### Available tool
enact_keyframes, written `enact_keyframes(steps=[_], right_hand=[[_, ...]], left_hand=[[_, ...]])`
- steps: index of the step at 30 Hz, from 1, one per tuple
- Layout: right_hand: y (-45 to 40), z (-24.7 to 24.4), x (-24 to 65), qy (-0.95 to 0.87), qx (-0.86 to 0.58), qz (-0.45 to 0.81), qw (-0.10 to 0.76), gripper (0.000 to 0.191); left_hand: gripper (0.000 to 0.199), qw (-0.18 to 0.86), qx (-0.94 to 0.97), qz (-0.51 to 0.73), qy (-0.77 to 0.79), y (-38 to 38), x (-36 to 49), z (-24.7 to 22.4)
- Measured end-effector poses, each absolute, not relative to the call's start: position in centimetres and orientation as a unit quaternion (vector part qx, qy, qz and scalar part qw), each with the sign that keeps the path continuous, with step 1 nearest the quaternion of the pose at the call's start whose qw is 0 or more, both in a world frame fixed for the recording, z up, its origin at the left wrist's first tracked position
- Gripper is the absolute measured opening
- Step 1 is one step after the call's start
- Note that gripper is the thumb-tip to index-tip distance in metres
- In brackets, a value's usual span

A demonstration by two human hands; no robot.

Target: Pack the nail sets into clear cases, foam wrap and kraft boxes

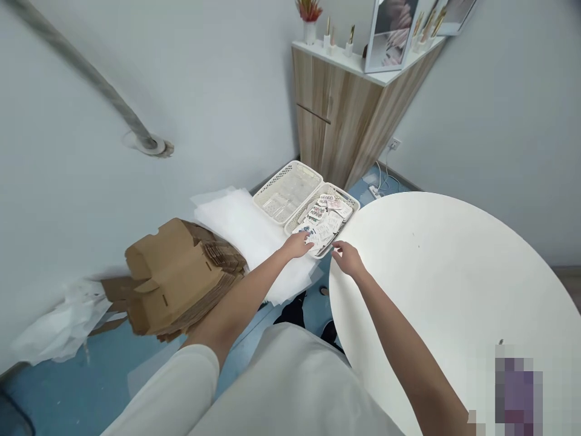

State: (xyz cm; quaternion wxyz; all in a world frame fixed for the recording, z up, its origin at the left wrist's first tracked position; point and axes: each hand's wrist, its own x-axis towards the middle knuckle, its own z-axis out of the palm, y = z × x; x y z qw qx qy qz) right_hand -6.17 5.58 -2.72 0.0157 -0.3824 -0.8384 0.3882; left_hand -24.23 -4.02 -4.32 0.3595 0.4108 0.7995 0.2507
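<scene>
My left hand [297, 245] reaches over the near side of a white plastic basket [353, 198]. Its fingers and thumb are apart, at the edge of a heap of small white cards [330, 223] lying inside. Some of these cards bear rows of small coloured pieces that look like press-on nails; others show printed text. Whether the fingertips touch a card is hard to make out. Just right of the basket, by the table's edge, my right hand [348, 258] is held with its fingers loosely bent and apart, and no object shows in it.
Joined to the basket's left is a second basket [290, 189] with clear plastic inside. White sheets [240, 224] lie beneath, beside stacked flat cardboard boxes [177, 266]. A round white table [445, 260] stands right. Behind is a wooden cabinet [336, 103]; a power strip [374, 192] lies nearby.
</scene>
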Motion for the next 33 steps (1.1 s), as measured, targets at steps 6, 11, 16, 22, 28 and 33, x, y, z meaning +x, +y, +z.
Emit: enact_keyframes(steps=[6, 11, 16, 22, 28, 33], right_hand=[[9.4, -5.1, -11.9, -0.872, -0.397, 0.278, -0.074, 0.037], [10.2, -6.6, -15.1, -0.86, -0.421, 0.231, -0.171, 0.04], [10.4, -7.8, -16.4, -0.839, -0.463, 0.213, -0.192, 0.04], [11.4, -8.2, -15.7, -0.818, -0.479, 0.312, -0.058, 0.029], [11.7, -6.2, -13.5, -0.708, -0.495, 0.485, 0.136, 0.028], [9.6, -3.0, -9.8, -0.605, -0.462, 0.613, 0.212, 0.032]], left_hand=[[0.047, 0.395, 0.415, 0.23, 0.787, 0.9, -25.8, -8.3], [0.049, 0.405, 0.443, 0.197, 0.775, 2.1, -25.6, -9.5], [0.047, 0.388, 0.449, 0.214, 0.776, 2.1, -25.6, -10.6], [0.039, 0.394, 0.386, 0.313, 0.773, 1.8, -25.9, -11.0], [0.022, 0.442, 0.291, 0.501, 0.685, 1.8, -25.1, -9.1], [0.018, 0.515, 0.203, 0.559, 0.618, 0.6, -23.0, -5.8]])
